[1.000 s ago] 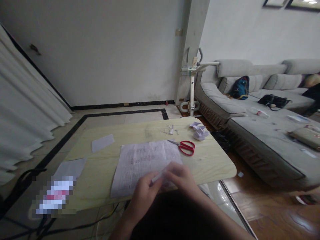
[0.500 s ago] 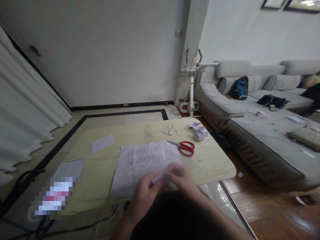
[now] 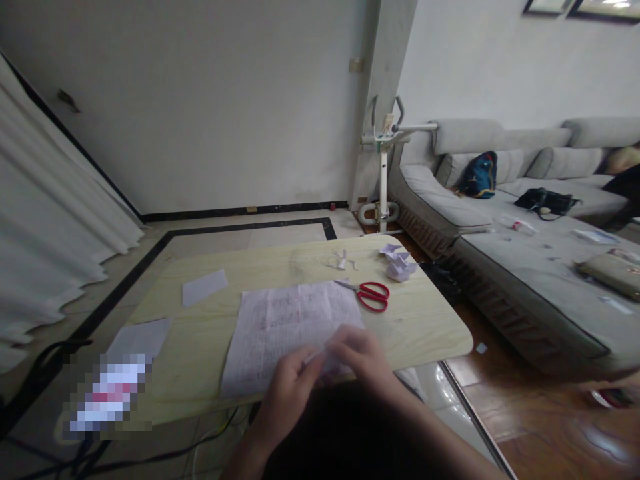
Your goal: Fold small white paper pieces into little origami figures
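Observation:
Between my hands is a small piece of white paper [image 3: 316,358], mostly covered by fingers. My left hand [image 3: 293,380] pinches its left side, thumb on top. My right hand [image 3: 357,350] closes on the other side, fingertips pressed together. Both hands hover over the near edge of a large printed sheet [image 3: 285,320] that lies flat with fold creases. Just beyond its right corner rest red-handled scissors [image 3: 373,296], blades pointing left. Folded paper shapes [image 3: 401,268] stand near the far right corner, and thin paper scraps [image 3: 343,260] lie left of them.
The pale wooden table [image 3: 430,327] also bears a small white sheet [image 3: 204,288] and another sheet [image 3: 143,337] at the left, beside a blurred-out bright object [image 3: 110,393]. A grey sofa [image 3: 525,280] stands to the right, with white exercise equipment [image 3: 384,167] behind the table.
The paper between my fingers has tilted and shows less of itself now. Both hands stay in nearly the same place, with small finger movements. Nothing on the table has shifted.

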{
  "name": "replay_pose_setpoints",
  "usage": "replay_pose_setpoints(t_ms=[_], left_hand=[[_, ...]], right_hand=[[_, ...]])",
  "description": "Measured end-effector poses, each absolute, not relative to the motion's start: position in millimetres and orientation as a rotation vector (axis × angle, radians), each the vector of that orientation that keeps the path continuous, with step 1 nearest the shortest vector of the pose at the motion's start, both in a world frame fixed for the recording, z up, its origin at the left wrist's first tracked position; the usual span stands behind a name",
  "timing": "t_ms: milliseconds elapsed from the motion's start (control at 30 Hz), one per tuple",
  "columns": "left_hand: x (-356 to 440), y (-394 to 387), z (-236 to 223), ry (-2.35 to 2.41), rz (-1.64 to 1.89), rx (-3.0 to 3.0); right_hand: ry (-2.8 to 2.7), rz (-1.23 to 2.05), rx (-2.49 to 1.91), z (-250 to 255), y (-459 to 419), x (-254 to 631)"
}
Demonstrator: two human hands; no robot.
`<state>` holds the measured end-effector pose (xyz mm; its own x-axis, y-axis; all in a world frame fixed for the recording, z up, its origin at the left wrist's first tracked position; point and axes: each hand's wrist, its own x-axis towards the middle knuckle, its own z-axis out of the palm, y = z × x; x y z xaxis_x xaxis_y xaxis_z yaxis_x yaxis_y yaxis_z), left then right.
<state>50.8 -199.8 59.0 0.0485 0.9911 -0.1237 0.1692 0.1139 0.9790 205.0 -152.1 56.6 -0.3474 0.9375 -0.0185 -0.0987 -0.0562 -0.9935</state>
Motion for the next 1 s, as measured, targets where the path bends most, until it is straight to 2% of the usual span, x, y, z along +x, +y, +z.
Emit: replay_pose_setpoints(t_ms=[667,1000], left_hand=[[52.6,-199.6,59.8,1.499,1.039,1.297],[52.5,-200.8,57.3,1.480,0.948,1.454]], right_hand=[[-1.364,1.557,-1.019,58.6,-153.6,202.5],[-1.391,1.517,-1.024,53.9,-150.1,203.3]])
